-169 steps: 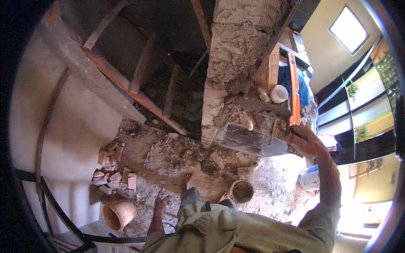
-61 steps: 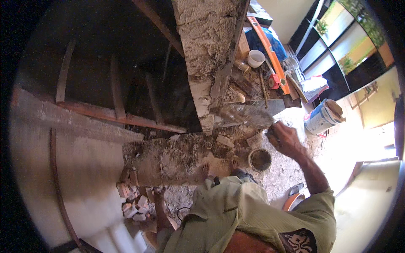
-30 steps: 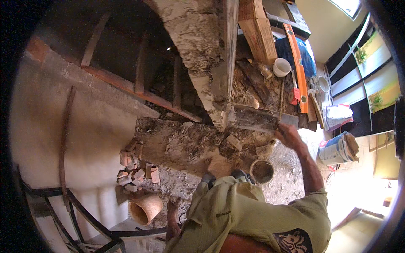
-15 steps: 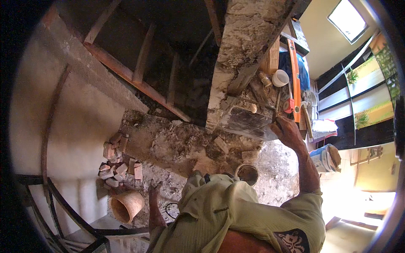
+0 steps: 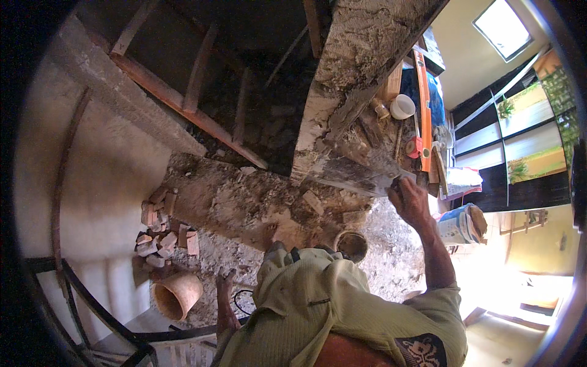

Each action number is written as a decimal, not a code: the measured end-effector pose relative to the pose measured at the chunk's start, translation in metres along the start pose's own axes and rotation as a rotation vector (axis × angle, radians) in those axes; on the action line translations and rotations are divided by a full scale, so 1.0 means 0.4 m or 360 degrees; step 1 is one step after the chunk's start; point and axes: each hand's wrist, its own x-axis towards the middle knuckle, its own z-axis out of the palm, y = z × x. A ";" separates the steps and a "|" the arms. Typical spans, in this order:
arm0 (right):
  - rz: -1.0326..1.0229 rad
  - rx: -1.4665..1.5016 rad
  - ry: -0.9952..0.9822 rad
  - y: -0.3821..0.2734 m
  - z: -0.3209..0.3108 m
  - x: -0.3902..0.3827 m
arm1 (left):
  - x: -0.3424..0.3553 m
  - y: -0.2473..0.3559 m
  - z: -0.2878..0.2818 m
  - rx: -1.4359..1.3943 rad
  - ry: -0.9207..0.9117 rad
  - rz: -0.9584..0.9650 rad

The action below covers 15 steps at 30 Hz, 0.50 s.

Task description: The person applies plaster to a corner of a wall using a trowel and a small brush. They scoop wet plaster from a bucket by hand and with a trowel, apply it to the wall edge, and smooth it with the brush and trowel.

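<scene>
Two hands of mine are in view, and only the right hand (image 5: 411,200) is close to the flat grey piece (image 5: 347,174). What counts most is how that piece lies: its long axis runs out leftward from my right fingers and tilts slightly away from me, so the right hand sits at its right end and its far end points to the rough masonry pier (image 5: 361,55). My right fingers are curled in at that end; whether they grip the piece itself or a handle hidden under them, I cannot tell.

My left hand (image 5: 225,286) hangs low, well apart to the left and nearer my body, its thumb parted from the fingers and nothing seen in it. Just left of it lies the clay pot (image 5: 178,296), with the broken bricks (image 5: 165,237) farther out beyond. Between my hands, nearer the right, stands the round bucket (image 5: 351,246). Past my right hand are the red tape measure (image 5: 414,147), the white cup (image 5: 402,107) and the orange level (image 5: 423,110).
</scene>
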 end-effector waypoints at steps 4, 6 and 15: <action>0.0088 0.0101 -0.0268 0.083 0.132 -0.062 | 0.061 -0.016 0.000 -0.0013 0.0072 0.0234; 0.0049 0.0140 -0.0271 0.136 0.201 -0.084 | 0.065 -0.012 -0.002 -0.0287 0.0134 0.0203; -0.0058 0.0376 -0.0425 0.209 0.266 0.030 | 0.002 -0.130 -0.003 0.0083 0.0108 0.0293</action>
